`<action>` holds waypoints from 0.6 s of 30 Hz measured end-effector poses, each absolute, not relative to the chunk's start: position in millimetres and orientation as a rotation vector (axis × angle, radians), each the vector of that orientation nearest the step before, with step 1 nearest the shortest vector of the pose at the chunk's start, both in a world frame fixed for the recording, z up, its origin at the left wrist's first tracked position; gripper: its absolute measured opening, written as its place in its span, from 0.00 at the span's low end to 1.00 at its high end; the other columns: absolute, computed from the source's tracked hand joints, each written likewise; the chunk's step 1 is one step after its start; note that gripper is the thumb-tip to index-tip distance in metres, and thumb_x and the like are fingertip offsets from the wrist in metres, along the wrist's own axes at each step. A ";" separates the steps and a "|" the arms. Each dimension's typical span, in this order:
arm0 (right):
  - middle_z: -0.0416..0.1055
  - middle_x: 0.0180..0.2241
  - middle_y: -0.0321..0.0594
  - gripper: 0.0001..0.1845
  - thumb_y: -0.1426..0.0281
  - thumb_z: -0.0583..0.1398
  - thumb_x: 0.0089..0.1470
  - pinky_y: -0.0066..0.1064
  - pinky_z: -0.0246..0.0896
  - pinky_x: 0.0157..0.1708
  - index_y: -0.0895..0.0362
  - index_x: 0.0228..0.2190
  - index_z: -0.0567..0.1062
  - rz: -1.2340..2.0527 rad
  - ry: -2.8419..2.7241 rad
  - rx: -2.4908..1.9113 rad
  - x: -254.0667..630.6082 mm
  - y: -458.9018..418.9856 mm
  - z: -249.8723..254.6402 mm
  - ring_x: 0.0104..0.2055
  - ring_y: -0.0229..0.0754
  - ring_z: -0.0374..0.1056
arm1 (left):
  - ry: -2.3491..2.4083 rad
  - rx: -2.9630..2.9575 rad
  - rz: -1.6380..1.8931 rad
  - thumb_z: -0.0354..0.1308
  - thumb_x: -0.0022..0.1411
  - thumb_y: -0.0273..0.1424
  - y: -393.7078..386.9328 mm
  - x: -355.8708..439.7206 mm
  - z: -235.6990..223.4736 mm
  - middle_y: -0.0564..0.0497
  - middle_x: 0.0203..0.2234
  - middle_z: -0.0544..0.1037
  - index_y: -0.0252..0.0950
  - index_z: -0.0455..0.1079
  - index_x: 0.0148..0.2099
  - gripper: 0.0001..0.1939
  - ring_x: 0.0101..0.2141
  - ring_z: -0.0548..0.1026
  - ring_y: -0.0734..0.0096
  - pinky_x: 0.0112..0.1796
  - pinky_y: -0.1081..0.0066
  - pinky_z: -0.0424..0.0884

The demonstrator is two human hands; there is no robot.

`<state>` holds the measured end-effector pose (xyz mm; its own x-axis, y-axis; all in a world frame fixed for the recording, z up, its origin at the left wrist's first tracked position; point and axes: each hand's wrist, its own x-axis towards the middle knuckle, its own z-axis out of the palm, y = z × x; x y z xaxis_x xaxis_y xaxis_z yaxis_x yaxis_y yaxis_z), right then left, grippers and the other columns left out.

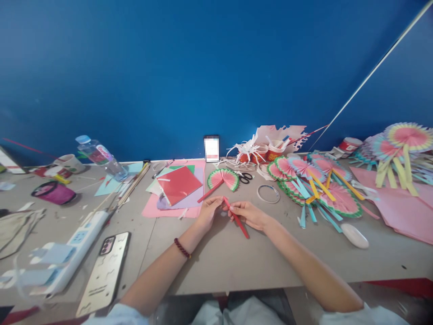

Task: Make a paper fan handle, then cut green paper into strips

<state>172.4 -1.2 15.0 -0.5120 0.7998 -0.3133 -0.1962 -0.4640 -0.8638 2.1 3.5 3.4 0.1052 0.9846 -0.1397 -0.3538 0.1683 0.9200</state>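
Between my two hands is a narrow red paper strip (241, 224), slanting down toward the table's front. My left hand (210, 211) pinches its upper end, and my right hand (248, 214) grips it a little lower, thumb on top. Just beyond my hands lies a pleated paper fan (227, 177), pink with a green edge, with a red paper handle (210, 191) on its left side. Black-handled scissors (246, 178) rest right of the fan. Red paper (179, 184) tops a stack of coloured sheets to the left.
Several finished paper fans (338, 198) are heaped at the right, near a white oval object (354, 235) and a tape ring (268, 193). At the left are a power strip (79, 243), a phone (104, 273) and a tilted bottle (101, 158). A blue wall (169, 81) stands behind.
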 end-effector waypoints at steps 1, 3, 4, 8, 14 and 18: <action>0.75 0.23 0.34 0.23 0.57 0.74 0.38 0.24 0.66 0.29 0.61 0.32 0.83 2.007 -1.066 -0.994 171.8 -1.8 16.1 0.24 0.32 0.70 | 0.937 0.861 1.196 0.73 0.42 0.47 4.1 1.6 2.0 0.50 0.20 0.76 0.34 0.79 0.29 0.20 0.25 0.72 0.70 0.33 0.67 0.70; 0.74 0.22 0.34 0.22 0.56 0.74 0.38 0.25 0.65 0.26 0.60 0.30 0.83 1.944 -1.099 -1.044 169.9 -3.0 18.4 0.23 0.32 0.68 | 0.912 0.851 1.204 0.73 0.44 0.45 4.5 0.8 -0.3 0.50 0.20 0.75 0.34 0.79 0.29 0.19 0.25 0.72 0.71 0.33 0.68 0.69; 0.74 0.21 0.34 0.22 0.56 0.73 0.38 0.24 0.64 0.25 0.60 0.29 0.82 1.900 -1.129 -1.076 168.7 -3.3 19.4 0.22 0.32 0.67 | 0.912 0.853 1.206 0.72 0.45 0.44 4.6 0.4 -1.1 0.51 0.20 0.75 0.33 0.79 0.29 0.18 0.25 0.71 0.72 0.33 0.69 0.69; 0.71 0.16 0.33 0.21 0.54 0.71 0.40 0.23 0.57 0.18 0.60 0.24 0.80 1.795 -1.258 -1.186 164.6 -3.0 20.8 0.17 0.31 0.62 | 0.902 0.849 1.221 0.72 0.46 0.43 4.4 -0.4 -3.0 0.51 0.20 0.75 0.32 0.79 0.29 0.18 0.24 0.70 0.73 0.31 0.70 0.67; 0.72 0.17 0.35 0.22 0.52 0.70 0.37 0.24 0.57 0.18 0.59 0.23 0.78 1.705 -1.231 -1.300 158.2 -3.9 12.6 0.18 0.33 0.66 | 0.873 0.791 1.206 0.74 0.43 0.44 5.4 0.4 -5.9 0.49 0.23 0.79 0.33 0.80 0.32 0.20 0.25 0.72 0.71 0.32 0.69 0.68; 0.74 0.19 0.36 0.23 0.51 0.69 0.36 0.25 0.58 0.20 0.59 0.22 0.77 1.630 -1.178 -1.319 153.6 -5.9 7.8 0.21 0.36 0.69 | 0.885 0.817 1.232 0.73 0.44 0.49 6.5 2.0 -8.2 0.49 0.24 0.79 0.35 0.80 0.31 0.22 0.26 0.72 0.70 0.33 0.68 0.69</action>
<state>153.6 -5.9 7.8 -0.2171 0.9228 -0.3182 0.0122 -0.3234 -0.9462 2.0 6.5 -8.2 0.1078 0.9872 -0.1172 -0.4261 0.1523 0.8918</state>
